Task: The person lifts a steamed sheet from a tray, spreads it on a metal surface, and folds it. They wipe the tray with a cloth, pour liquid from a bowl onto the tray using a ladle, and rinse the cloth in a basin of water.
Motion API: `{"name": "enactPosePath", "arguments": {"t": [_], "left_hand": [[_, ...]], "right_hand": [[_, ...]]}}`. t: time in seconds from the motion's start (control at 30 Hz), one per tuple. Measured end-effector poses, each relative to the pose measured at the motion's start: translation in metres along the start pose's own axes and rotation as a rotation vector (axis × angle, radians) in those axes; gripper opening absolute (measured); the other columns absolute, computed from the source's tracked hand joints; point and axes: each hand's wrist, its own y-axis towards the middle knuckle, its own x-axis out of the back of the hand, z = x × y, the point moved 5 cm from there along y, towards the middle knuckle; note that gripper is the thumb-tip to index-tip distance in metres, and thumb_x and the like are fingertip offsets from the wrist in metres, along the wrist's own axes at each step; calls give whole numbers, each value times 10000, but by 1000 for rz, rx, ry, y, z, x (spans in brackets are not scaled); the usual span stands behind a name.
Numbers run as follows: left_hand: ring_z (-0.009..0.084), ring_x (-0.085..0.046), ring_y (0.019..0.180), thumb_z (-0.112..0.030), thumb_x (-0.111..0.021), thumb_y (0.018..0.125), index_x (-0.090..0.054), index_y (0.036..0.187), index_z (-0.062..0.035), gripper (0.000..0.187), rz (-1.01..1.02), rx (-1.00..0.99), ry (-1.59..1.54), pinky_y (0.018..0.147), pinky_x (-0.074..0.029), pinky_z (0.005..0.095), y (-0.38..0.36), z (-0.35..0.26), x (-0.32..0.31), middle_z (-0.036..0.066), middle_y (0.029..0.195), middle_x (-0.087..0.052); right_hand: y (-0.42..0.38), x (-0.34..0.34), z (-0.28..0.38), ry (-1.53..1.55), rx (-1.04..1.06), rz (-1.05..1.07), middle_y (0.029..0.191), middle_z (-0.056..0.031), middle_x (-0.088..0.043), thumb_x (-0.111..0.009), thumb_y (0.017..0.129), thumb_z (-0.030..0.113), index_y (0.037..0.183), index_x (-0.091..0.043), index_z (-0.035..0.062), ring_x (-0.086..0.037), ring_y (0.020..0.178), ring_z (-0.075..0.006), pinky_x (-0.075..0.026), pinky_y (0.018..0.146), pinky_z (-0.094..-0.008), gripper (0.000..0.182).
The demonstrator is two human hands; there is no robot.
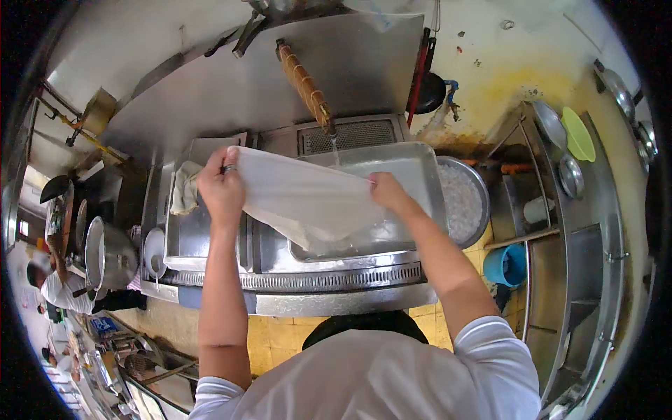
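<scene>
My left hand [222,187] is closed on the upper left corner of a thin white cloth [301,196], with a dark ring on one finger. Pinched in my right hand [387,190] is the cloth's right corner. Between my hands the cloth hangs stretched, its lower edge drooping over a large shallow metal tray [435,203]. Clear water lies in the tray. A thin stream runs into it from a tap wrapped in tan material [304,80]. The cloth hides the tray's left part.
Right of the tray stands a metal basin [483,210] of whitish contents. A folded cloth [186,189] lies by another metal tray [189,234] on the left. A blue bucket [504,264] is on the right, near metal shelving [584,280]. Another person [66,287] is at far left.
</scene>
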Motion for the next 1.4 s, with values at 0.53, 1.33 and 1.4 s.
{"name": "enactPosePath", "arguments": {"t": [0.53,1.33,1.4], "left_hand": [[95,-484,700,-184,-610,1030,-689,936,33,249,-252,101,-103,623,-410,267,-1,55,36,-9,765,-624],[95,-571,679,-187,-749,903,-748,866,5,195,712,296,-604,620,-478,313,-49,13,-175,59,696,-662],[119,-626,696,-150,-733,895,-754,877,2,155,641,268,-382,632,-502,326,-41,11,-161,94,723,-699]], "right_hand": [[-40,64,-44,17,1,-115,905,-227,-716,-581,906,130,947,-728,3,-699,857,-362,-540,805,-444,198],[40,47,115,895,-73,48,832,-54,-687,-684,877,111,991,-723,-21,-624,822,-141,-493,731,-305,179],[47,32,120,859,-64,92,846,-44,-691,-660,895,107,1011,-716,-12,-619,803,-134,-491,703,-309,176]]}}
